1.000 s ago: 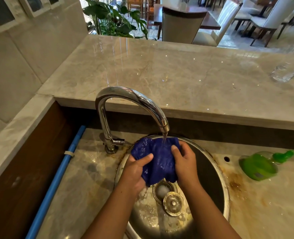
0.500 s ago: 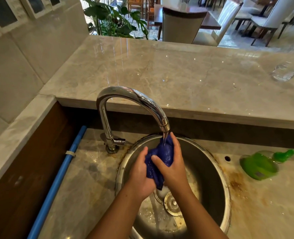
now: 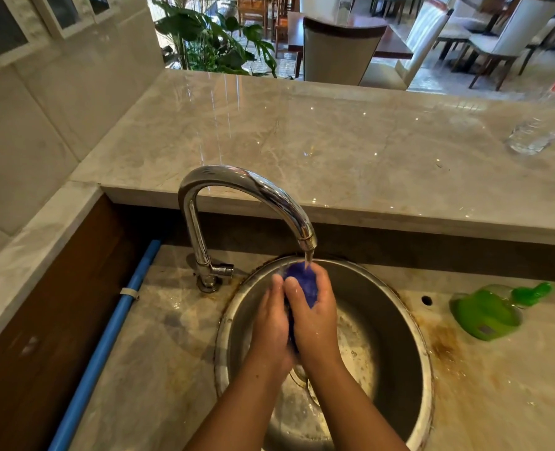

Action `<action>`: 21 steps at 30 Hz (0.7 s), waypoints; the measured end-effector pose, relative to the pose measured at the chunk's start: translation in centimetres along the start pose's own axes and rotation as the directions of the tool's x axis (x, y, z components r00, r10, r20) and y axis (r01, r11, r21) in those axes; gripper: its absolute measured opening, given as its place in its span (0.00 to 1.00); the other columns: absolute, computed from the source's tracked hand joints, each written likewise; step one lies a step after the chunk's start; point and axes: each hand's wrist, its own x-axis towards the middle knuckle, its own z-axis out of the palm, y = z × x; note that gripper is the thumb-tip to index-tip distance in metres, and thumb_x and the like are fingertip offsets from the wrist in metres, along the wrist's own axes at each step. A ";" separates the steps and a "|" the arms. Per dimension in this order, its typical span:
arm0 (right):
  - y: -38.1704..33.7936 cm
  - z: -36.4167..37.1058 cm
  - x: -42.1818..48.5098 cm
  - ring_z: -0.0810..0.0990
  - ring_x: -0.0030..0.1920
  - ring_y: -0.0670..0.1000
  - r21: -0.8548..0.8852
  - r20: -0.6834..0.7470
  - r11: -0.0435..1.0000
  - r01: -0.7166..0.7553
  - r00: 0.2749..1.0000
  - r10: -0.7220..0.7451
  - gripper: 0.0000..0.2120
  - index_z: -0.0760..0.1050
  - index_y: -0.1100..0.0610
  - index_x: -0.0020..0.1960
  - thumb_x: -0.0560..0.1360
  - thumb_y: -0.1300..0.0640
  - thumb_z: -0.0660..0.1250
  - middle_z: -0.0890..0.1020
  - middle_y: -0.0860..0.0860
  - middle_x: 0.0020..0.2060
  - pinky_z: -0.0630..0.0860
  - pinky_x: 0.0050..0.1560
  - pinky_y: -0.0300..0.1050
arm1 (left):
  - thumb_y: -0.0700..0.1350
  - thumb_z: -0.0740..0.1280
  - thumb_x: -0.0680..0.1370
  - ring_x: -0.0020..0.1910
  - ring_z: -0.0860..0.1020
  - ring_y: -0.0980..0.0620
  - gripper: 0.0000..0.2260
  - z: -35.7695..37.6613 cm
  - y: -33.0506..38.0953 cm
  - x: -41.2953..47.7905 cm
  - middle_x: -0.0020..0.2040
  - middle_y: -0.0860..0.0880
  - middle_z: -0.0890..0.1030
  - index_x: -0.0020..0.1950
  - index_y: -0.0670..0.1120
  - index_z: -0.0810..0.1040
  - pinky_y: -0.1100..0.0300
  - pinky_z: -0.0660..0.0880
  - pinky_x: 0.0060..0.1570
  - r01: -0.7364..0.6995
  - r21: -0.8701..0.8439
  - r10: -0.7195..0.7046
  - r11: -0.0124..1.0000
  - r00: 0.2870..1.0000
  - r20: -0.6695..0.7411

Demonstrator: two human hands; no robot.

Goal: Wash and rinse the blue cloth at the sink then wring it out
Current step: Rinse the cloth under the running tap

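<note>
Head view, the only one. Looking down into round steel sink (image 3: 424,353) set in stained lower counter (image 3: 497,385). Noting blue cloth (image 3: 302,283) wadded small, held above the basin, right under the thin stream (image 3: 308,262) from chrome faucet (image 3: 246,187). Clamped on it from both sides: left hand (image 3: 271,323) and right hand (image 3: 316,320), palms pressed together, fingers curled round the wad, only its top showing. Judged as rinsing with a squeeze; wringing not yet done. To the right, green bottle (image 3: 484,312) lying on its side; up on the ledge (image 3: 334,141), clear glass (image 3: 530,138).

Risks, as judgement only:
- With wet skin and a slackened grip, possible slip of the wad down into the basin.
- With a hard squeeze under running water, likely splash over the rim.
- With so tight a ball, poor rinsing of inner folds.
</note>
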 end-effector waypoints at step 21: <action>1.8 1.2 3.0 0.71 0.32 0.53 0.088 -0.102 0.933 -0.350 0.928 0.358 0.21 0.73 0.50 0.26 0.76 0.63 0.63 0.73 0.50 0.25 0.70 0.36 0.48 | 0.46 0.60 0.84 0.32 0.80 0.55 0.13 0.9 0.0 2.4 0.35 0.47 0.79 0.46 0.43 0.81 0.66 0.76 0.29 0.160 0.244 -0.089 0.956 0.956 -0.279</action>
